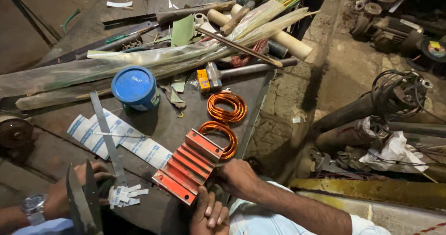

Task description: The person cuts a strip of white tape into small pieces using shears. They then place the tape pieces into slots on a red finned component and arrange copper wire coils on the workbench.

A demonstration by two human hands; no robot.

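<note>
Hands first: your right hand (238,177) lies against the near right edge of the red stepped former (188,166), knuckles up and fingers tucked out of sight beneath it, so you cannot tell whether it grips or only rests there. Your left hand (210,214) sits at the former's near corner with its fingers bent together and the nails showing; whether it clasps anything is not clear either.

The former lies tilted across the dark metal bench (167,123), close to its right edge. One copper wire coil (221,135) lies partly under the former's far end, and a second copper coil (226,107) lies just beyond it, touching the first.

To your left, another person's hand (90,177), with a wristwatch (31,202) on that arm, holds big dark shears (83,202) beside a small heap of cut paper slips (124,194). A strip of printed white sheet (134,144) runs across the bench with a steel ruler (106,132) over it. Further back stand a blue round tin (134,87) and a hammer (241,70), with long clear sleeves (153,58) piled behind them
</note>
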